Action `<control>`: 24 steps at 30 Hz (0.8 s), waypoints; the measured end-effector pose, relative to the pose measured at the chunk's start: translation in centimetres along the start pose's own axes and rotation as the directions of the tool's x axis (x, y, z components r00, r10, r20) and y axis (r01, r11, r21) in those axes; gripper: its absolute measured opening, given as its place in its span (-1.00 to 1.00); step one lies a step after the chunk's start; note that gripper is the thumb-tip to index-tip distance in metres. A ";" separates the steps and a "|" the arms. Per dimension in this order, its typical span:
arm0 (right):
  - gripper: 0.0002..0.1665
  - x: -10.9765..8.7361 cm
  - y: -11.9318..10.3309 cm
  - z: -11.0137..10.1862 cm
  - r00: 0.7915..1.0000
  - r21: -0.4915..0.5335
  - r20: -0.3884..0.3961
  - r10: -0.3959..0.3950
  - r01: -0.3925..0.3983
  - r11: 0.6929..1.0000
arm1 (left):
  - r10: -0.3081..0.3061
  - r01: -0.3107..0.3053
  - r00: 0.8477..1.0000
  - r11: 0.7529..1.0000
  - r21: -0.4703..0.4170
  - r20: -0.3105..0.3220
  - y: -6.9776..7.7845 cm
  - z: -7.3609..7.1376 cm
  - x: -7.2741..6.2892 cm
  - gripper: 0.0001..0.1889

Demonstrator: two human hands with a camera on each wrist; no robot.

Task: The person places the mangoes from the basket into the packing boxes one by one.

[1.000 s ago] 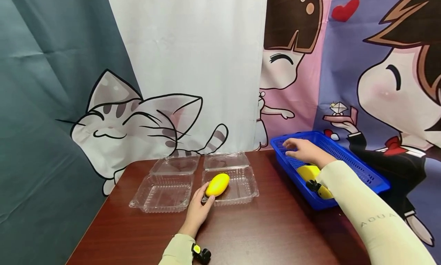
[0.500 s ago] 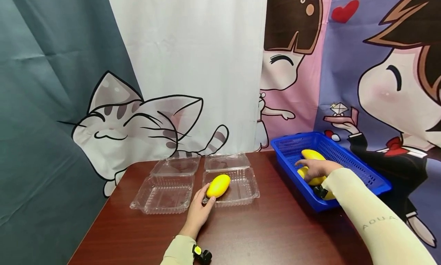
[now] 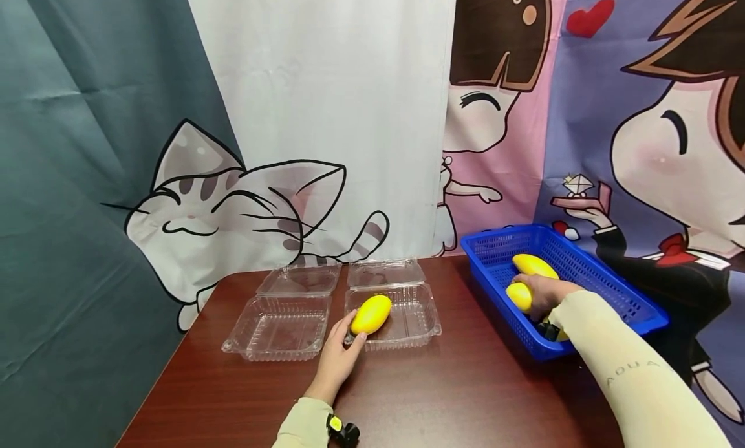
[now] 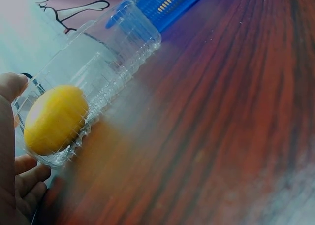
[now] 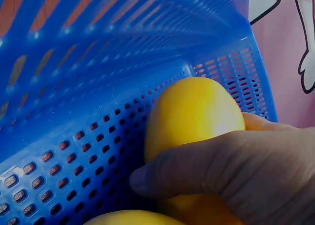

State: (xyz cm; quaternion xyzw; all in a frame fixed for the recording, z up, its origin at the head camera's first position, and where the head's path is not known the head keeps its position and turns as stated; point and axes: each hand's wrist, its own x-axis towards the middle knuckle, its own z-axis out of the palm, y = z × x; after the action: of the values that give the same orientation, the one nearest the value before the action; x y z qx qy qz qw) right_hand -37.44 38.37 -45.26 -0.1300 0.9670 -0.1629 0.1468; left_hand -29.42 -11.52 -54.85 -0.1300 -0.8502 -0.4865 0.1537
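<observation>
In the head view, my right hand (image 3: 542, 294) grips a yellow mango (image 3: 519, 297) inside the blue basket (image 3: 538, 348). The right wrist view shows the thumb across the held mango (image 5: 194, 112), with another yellow fruit (image 5: 130, 219) at the bottom edge. A second mango (image 3: 532, 265) lies just behind the hand in the basket. My left hand (image 3: 335, 359) rests at the near left corner of the right clear plastic box (image 3: 410, 339), its thumb and fingers spread. Inside that box, beside the fingertips, lies a mango (image 3: 371, 315).
Left of this box stands another open clear plastic box (image 3: 276, 331), its lid (image 3: 299, 280) folded back. Both boxes and the basket stand on a dark red wooden table (image 3: 442, 396). A printed cartoon curtain (image 3: 337, 112) hangs right behind them.
My right hand has lowered from above the basket's far part into it, moved toward the near mangoes and closed round one. My left hand has stayed at the box corner.
</observation>
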 end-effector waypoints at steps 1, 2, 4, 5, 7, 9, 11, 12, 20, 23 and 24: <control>-0.02 0.0 0.0 -0.1 0.999 -0.011 -0.031 -0.012 0.012 1.000 | 0.001 -0.001 1.000 1.000 -0.002 -0.001 0.0 0.0 0.0 -0.41; 0.02 0.0 0.1 -0.2 0.998 -0.019 -0.067 -0.018 0.017 1.000 | 0.001 -0.001 1.000 1.000 -0.003 -0.002 0.0 0.0 0.0 -0.42; 0.10 0.1 0.1 -0.5 0.989 0.002 -0.144 -0.018 0.019 1.000 | 0.002 -0.002 1.000 1.000 -0.002 -0.003 -0.1 0.0 0.1 -0.42; 0.13 0.1 0.2 -0.7 0.982 0.016 -0.186 -0.020 0.023 1.000 | 0.004 -0.004 1.000 1.000 0.001 -0.004 -0.1 0.0 0.1 -0.42; 0.17 0.2 0.1 -1.1 0.964 0.059 -0.267 -0.011 0.028 0.998 | 0.006 -0.006 1.000 1.000 0.001 -0.006 -0.2 0.0 0.1 -0.43; 0.16 0.2 -0.2 -1.7 0.943 0.095 -0.332 -0.011 0.045 0.994 | 0.008 -0.008 1.000 1.000 0.001 -0.010 -0.2 -0.1 0.1 -0.43; 0.13 0.1 -0.7 -2.4 0.922 0.116 -0.388 0.000 0.049 0.992 | 0.011 -0.011 1.000 1.000 -0.003 -0.013 -0.2 0.0 0.1 -0.43; 0.13 0.0 -1.1 -2.7 0.913 0.130 -0.408 0.010 0.048 0.990 | 0.011 -0.011 1.000 1.000 -0.008 -0.014 -0.1 -0.1 0.1 -0.43; 0.18 -0.6 -5.6 -5.0 0.844 0.262 -0.532 0.065 0.091 0.961 | -0.001 0.001 1.000 1.000 -0.015 -0.003 -0.2 -0.1 0.0 -0.43; 0.14 -0.8 -7.8 -5.3 0.805 0.307 -0.591 0.052 0.165 0.937 | -0.009 0.009 1.000 1.000 -0.020 -0.001 -0.1 -0.1 -0.1 -0.43; 0.12 -0.7 -8.6 -5.3 0.795 0.324 -0.605 0.046 0.193 0.926 | -0.003 0.003 1.000 1.000 -0.017 -0.006 0.0 -0.1 -0.1 -0.43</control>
State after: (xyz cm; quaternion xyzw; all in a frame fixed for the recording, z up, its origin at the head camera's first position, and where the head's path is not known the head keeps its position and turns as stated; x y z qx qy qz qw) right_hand -36.72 32.17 -37.27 -0.0798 0.9087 -0.3802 -0.1531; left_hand -29.37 -11.59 -54.88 -0.1283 -0.8458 -0.4942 0.1545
